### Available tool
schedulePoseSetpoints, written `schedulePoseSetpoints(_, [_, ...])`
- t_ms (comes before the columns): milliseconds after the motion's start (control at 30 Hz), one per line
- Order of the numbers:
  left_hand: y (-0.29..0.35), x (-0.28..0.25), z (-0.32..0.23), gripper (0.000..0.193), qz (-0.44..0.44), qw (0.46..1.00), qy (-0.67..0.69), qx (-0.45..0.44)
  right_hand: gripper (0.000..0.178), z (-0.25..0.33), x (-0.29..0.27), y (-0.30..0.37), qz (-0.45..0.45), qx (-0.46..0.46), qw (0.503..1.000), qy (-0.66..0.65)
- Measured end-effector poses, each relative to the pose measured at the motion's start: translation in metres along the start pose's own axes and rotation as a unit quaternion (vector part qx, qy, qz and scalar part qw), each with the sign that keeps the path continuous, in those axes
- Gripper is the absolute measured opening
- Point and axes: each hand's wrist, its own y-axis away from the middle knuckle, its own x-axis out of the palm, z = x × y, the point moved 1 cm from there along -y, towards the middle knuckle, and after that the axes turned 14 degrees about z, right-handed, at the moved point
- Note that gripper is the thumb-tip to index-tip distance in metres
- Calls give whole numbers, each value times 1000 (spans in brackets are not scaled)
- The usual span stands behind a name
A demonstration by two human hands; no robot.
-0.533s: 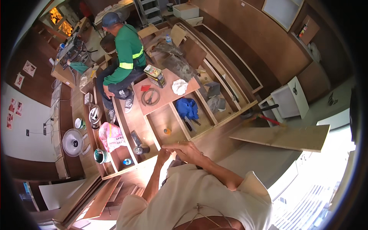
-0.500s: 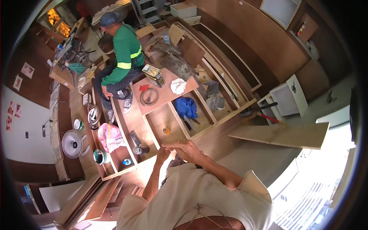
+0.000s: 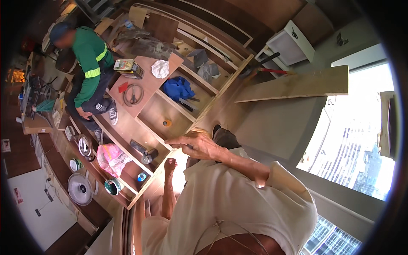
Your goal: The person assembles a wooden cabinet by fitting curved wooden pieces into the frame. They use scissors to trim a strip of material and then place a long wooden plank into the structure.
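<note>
On the left, a round translucent disc with a dark hub (image 3: 82, 189) is seen near a white-walled bucket (image 3: 112, 187). Just beyond the bucket, a pink plastic bag (image 3: 111, 159) is set along the left side of a compartmented wooden frame (image 3: 219, 97). Farther off, a co-worker (image 3: 90, 57) in a green sleeved top with reflective bands is seated. In a near compartment, a dark metal can (image 3: 148, 156) is held upright or nearly so. To its right, the left hand (image 3: 170, 165) is raised by the frame's near edge; its fingers seem curled, but whether anything is gripped cannot be told. The right hand (image 3: 194, 145) is held slightly farther and to the right, palm down, with a finger stretched leftward; whether anything is pinched under it cannot be told. Beyond it, an orange-sided container (image 3: 167, 123) is placed in one compartment, and a blue cloth (image 3: 177, 88) is bunched in the next. On the right, a wooden plank (image 3: 293, 85) is laid in front of a white drawer unit (image 3: 291, 42).
</note>
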Motion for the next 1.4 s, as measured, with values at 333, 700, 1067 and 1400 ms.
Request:
schedulePoseSetpoints(333, [4,3,8,21,-124,987,61,-85,36,-19,-31,-15,3,-68,996,59])
schedulePoseSetpoints(700, [-26,149,-35,19,-201,965,135,-101,29,-126,-191,10,56,-123,990,47])
schedulePoseSetpoints(1067, [-29,254,-87,24,-200,969,25,-143,25,-186,-387,19,-6,-80,996,36])
schedulePoseSetpoints(1400, [-98,266,-168,19,-97,977,-134,-137,21,-224,-413,88,-135,32,985,-105])
